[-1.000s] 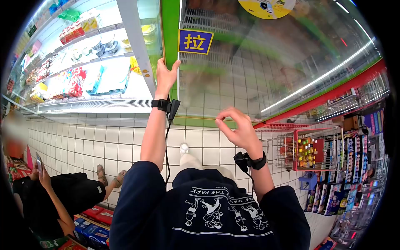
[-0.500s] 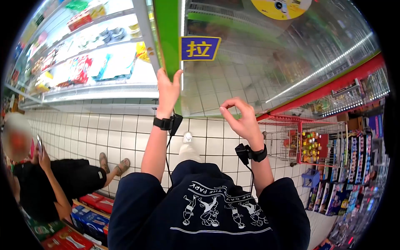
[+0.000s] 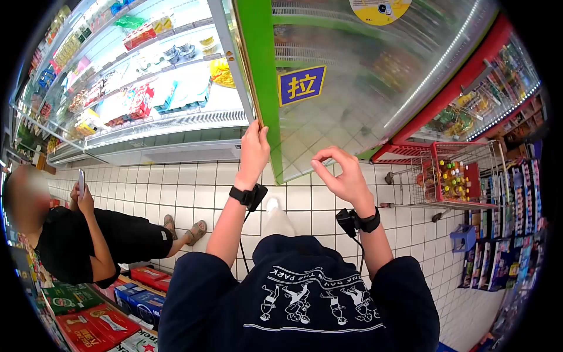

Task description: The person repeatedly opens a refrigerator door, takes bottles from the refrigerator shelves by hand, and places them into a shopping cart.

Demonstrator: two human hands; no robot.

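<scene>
My left hand (image 3: 254, 154) is closed around the edge of a refrigerator's glass door (image 3: 328, 126). The door has a green frame (image 3: 262, 64) and carries a blue sticker (image 3: 301, 85) with a yellow character. It stands ajar, with lit shelves showing to its left. My right hand (image 3: 347, 178) hovers near the door's bottom edge, thumb and forefinger curved apart, holding nothing. A black strap with a small device (image 3: 249, 196) sits on my left wrist, and another (image 3: 355, 221) on my right.
Packaged goods fill the refrigerator shelves (image 3: 170, 56) at upper left. A shopping cart (image 3: 463, 179) with bottles stands right. A person (image 3: 88, 237) holding a phone (image 3: 81, 182) is on the left, near stacked drink boxes (image 3: 105, 322). A blue stool (image 3: 463, 237) is at right.
The door edge and my left hand on it have come closer to me. The whole view has shifted, with the shelves farther right. My right hand keeps nearly the same shape.
</scene>
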